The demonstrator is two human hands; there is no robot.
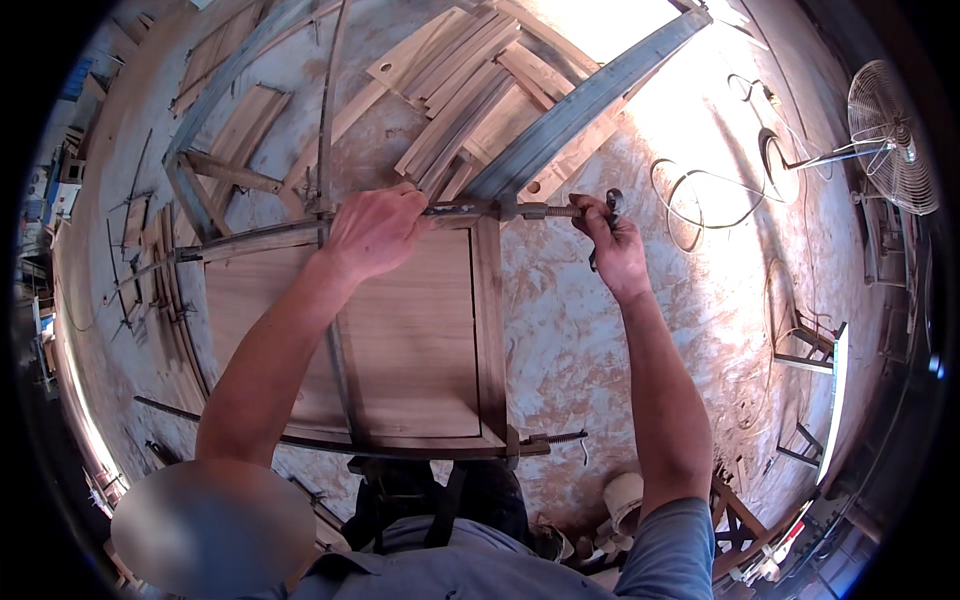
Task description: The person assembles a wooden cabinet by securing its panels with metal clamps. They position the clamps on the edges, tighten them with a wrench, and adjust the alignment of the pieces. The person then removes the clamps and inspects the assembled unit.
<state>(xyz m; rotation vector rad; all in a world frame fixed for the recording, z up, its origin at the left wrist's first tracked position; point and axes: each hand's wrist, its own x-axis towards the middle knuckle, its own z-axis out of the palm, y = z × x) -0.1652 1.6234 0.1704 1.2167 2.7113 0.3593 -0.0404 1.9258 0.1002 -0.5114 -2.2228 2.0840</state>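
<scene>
A framed wooden panel (410, 330) lies flat in front of me, with long bar clamps across its far and near edges. On the far bar clamp (270, 240), my left hand (372, 232) closes its fingers around the bar near the panel's far right part. My right hand (612, 245) grips the turning handle (614, 203) at the outer end of that clamp's threaded screw (560, 211). The near bar clamp (400, 450) runs along the edge closest to my body, its screw (550, 438) sticking out to the right, untouched. A narrow metal bar (340, 370) crosses over the panel lengthwise.
Beyond the panel, a grey-blue beam (590, 105) slants beside stacked wooden boards (460, 80). Coiled cable (700, 210) lies on the floor at right, near a standing fan (895, 135). A white bucket (624, 497) stands near my right elbow.
</scene>
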